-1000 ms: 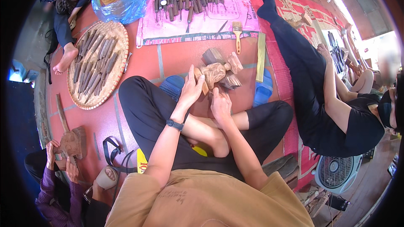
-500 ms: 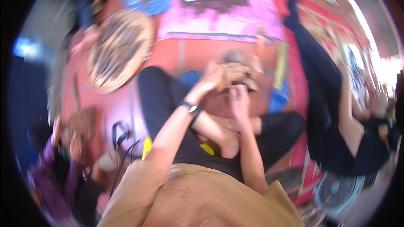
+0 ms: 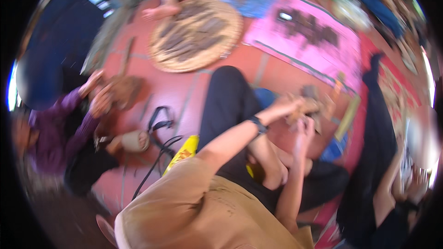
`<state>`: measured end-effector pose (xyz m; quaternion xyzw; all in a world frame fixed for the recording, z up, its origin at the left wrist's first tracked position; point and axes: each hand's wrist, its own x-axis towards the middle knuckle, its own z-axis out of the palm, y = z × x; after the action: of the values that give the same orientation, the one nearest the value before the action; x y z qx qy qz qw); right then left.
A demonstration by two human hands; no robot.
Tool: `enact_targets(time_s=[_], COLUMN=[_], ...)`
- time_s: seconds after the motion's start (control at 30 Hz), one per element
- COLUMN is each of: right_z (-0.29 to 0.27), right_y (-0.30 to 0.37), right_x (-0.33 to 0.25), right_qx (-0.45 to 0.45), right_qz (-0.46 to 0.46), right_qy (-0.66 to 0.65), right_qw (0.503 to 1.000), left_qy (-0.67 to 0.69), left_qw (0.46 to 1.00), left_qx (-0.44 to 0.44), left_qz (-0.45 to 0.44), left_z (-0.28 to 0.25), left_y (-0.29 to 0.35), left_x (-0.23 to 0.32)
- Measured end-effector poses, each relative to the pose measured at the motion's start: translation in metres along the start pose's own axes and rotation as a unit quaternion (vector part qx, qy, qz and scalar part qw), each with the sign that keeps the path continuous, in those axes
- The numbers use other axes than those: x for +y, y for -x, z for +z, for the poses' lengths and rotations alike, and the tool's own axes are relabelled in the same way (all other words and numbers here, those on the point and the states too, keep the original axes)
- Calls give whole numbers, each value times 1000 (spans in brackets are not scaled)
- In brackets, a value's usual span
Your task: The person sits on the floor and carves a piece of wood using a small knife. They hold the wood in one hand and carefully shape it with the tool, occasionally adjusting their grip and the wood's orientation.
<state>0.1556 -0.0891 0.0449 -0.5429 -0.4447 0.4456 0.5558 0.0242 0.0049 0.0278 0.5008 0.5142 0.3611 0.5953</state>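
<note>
In front of my crossed legs both hands are together at a small brown, rough-looking piece (image 3: 310, 106), blurred by motion, its kind not clear. My left hand (image 3: 291, 104), with a dark watch on its wrist, is closed around the piece from the left. From the near side my right hand (image 3: 304, 128) comes up with bent fingers pressed to its lower edge. A dark grey, blocky thing (image 3: 309, 91) sits just beyond them. To the right are an orange-handled tool (image 3: 339, 82) and a yellowish flat strip (image 3: 347, 118).
A round woven tray (image 3: 234, 20) holds several brown strips. Dark pieces lie on a pink mat (image 3: 272, 32). At the left a co-worker in purple sleeves handles a brown block (image 3: 124, 91). Black straps (image 3: 161, 120) lie on the tiles. Another person's dark-clothed leg (image 3: 369, 133) stretches along the right.
The view has swung left, so everything sits further right and the co-worker at the left shows more. My hands stay together at the brown piece.
</note>
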Motion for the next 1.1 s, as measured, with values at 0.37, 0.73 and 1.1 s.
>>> enact_targets(time_s=[0.37, 0.73, 1.1], right_z=[9, 19, 30], right_y=[-14, -16, -57], right_x=[6, 2, -15], right_qx=[17, 49, -9], right_qz=[-24, -113, -135], right_qy=[102, 322, 451], right_qw=[994, 939, 882], left_qy=[40, -120, -13], left_qw=[998, 963, 963], left_qx=[46, 234, 264], left_qz=[16, -59, -50], left_z=[-13, 47, 37], left_y=[18, 10, 4], left_x=[10, -14, -1])
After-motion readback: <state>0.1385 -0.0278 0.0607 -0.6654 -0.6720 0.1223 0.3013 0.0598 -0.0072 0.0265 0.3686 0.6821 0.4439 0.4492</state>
